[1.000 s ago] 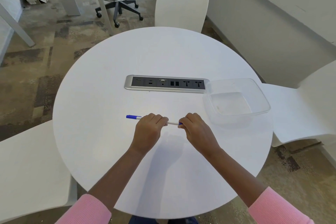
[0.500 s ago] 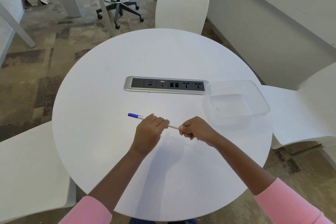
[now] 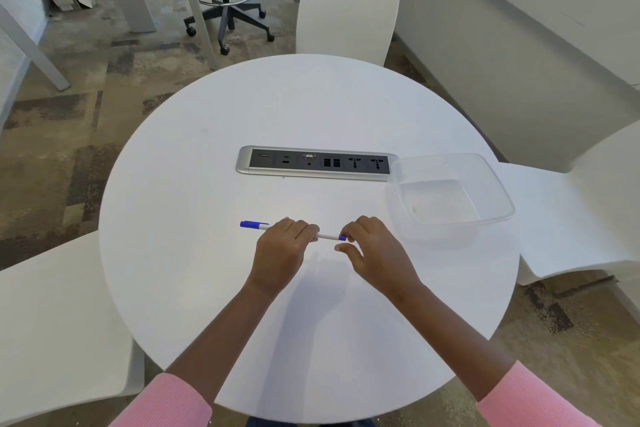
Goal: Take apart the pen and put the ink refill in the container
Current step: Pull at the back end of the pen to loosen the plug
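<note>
Status: pen [image 3: 325, 236] not yet apart, refill not exposed.

- Pen is held roughly level just above the bench [image 3: 311, 107], a little toward the near edge from the centre. Blue cap [image 3: 254, 225] points at the left edge, blue end plug [image 3: 342, 237] at the right edge.
- Left hand [image 3: 282, 246]: fingers wrapped over the white barrel, closed on it. Reads as the anchor grip. It keeps the barrel from turning while the other end gets worked.
- Right hand [image 3: 375, 246]: fingertips are at the end plug, but the thumb sits just below the pen with bare bench showing between. So it's relaxed, not a closed pinch. Can't tell if the index finger actually touches the plug.
- Container [image 3: 491, 180]: clear tub at the right edge of the bench, nothing visible in it, its corner up against the right end of the recessed socket panel [image 3: 313, 163]. It's on the right hand's side, near the plug end, so whatever comes out has a short trip.

My read: step in hand is getting the end plug off, or regripping for it. Next move needs a firm pinch on that small plug, then a twist or pull against the left-hand hold.

Risk: the plug is small and the barrel smooth, so it could slip, or pop loose and roll on the bench.
</note>
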`<state>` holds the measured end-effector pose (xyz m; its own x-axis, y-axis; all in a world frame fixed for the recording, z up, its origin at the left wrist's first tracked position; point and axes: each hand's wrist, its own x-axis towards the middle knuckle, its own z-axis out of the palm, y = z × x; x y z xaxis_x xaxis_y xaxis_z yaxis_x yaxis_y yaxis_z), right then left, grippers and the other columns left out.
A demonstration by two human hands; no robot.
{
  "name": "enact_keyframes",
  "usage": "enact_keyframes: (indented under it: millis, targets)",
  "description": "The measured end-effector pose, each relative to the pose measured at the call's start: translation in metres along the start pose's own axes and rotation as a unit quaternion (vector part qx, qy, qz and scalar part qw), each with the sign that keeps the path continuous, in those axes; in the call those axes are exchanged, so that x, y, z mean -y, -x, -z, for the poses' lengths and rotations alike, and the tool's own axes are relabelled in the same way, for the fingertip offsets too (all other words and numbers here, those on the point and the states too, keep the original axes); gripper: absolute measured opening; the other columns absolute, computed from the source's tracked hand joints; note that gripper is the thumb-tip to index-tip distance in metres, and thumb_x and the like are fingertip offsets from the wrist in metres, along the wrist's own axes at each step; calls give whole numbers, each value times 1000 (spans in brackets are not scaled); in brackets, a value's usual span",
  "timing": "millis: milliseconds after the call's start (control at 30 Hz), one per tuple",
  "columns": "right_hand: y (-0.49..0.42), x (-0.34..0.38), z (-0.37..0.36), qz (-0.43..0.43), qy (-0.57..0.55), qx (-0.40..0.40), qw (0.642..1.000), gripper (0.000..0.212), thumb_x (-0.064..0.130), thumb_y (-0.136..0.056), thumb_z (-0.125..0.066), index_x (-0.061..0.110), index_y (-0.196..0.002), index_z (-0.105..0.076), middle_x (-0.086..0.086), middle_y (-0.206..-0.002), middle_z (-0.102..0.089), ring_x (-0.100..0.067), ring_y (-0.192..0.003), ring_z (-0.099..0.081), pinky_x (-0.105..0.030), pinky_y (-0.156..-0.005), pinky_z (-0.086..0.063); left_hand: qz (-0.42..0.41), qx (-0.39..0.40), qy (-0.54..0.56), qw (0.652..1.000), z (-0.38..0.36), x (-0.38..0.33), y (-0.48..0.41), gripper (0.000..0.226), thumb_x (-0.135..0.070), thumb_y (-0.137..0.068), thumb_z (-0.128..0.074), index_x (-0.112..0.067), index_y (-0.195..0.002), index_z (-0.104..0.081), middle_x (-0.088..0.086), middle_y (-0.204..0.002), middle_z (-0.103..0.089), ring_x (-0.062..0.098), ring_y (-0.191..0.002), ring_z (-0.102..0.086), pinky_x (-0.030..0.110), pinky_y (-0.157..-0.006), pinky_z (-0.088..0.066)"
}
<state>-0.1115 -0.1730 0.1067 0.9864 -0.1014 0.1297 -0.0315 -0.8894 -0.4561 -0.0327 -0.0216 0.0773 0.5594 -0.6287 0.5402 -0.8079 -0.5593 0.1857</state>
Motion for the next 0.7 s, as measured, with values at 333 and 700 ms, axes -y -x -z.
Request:
enact_keyframes:
  millis: [333,700]
  targets:
    - [-6,-1,4,70,58,8,996,11,2,-78,-66,-5,-70,-64,-18,-62,-59,-33,-63,-54,-35,-45,-44,-8,-11,12,1000,-2,0,2,18,4,-61,-82,-8,-69,-71,0,-56,-65,21,-46,-54,21,-41,-40]
    - [-26,-4,18,-235,-271,229,905,35,14,-87,-56,15,-52,-59,6,-44,-46,-11,-47,-39,-15,-43,-33,-10,-21,17,1000,-8,3,4,24,12,-59,-79,-9,-67,-71,-1,-57,-65,22,-48,-55,28,-53,-55]
